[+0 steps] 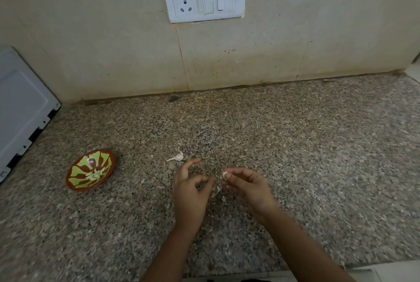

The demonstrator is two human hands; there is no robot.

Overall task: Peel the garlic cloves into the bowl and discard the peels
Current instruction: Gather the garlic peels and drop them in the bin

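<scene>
A brown bowl (77, 185) with a green pattern sits on the counter at the left, with several peeled garlic cloves (95, 175) in its middle. My right hand (247, 188) pinches a pale garlic clove (224, 175) at its fingertips. My left hand (189, 195) is just left of it, thumb and fingers curled together, and a thin piece of peel (217, 191) hangs between the two hands. More bits of garlic peel (176, 157) lie on the counter beyond my left hand.
The speckled granite counter (295, 145) runs to a tiled wall with a white socket and switch plate (204, 1). A white appliance (20, 109) stands at the left edge, close behind the bowl.
</scene>
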